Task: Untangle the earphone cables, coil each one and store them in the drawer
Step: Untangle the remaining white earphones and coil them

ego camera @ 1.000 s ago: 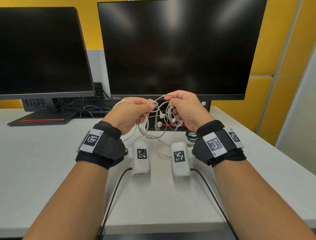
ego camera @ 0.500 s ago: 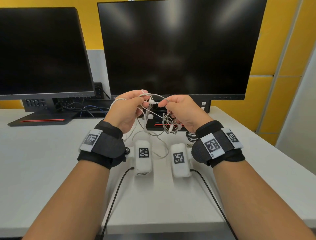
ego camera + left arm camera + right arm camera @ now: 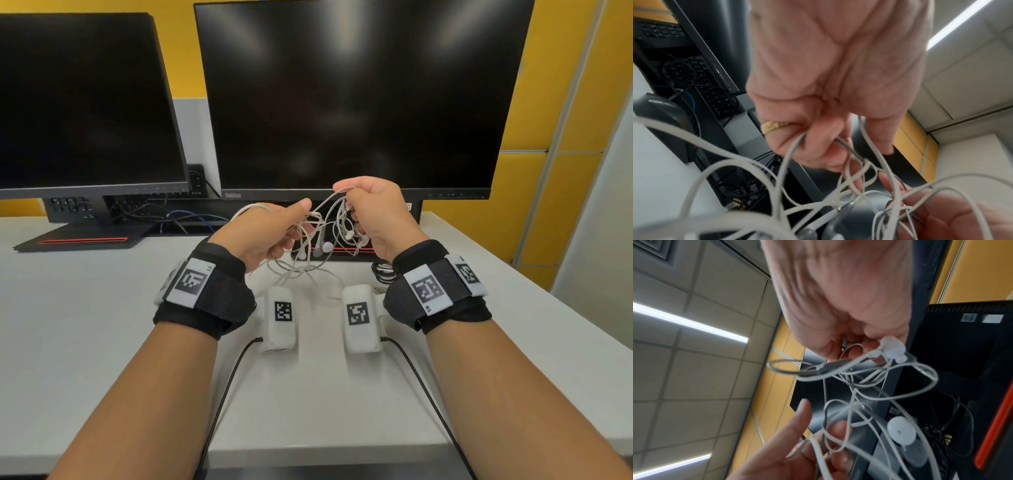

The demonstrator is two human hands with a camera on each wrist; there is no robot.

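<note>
Centre of the head view: the tangled earphone cables (image 3: pixel 320 236) hang above the desk (image 3: pixel 85 308), below the large monitor (image 3: pixel 359 96). The left hand (image 3: pixel 263 236) pinches strands between thumb and curled fingers; the right hand (image 3: pixel 373 216) grips a higher bundle. The cords look light, limp and thin, apt to snag; hold near an earbud (image 3: pixel 327 245), not mid-knot.

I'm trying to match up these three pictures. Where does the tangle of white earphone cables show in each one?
Head: tangle of white earphone cables, centre, between both hands.
Left wrist: lower half, loops hanging.
Right wrist: centre-right, under curled fingers.
Shared landmark: the big black monitor behind.
</note>
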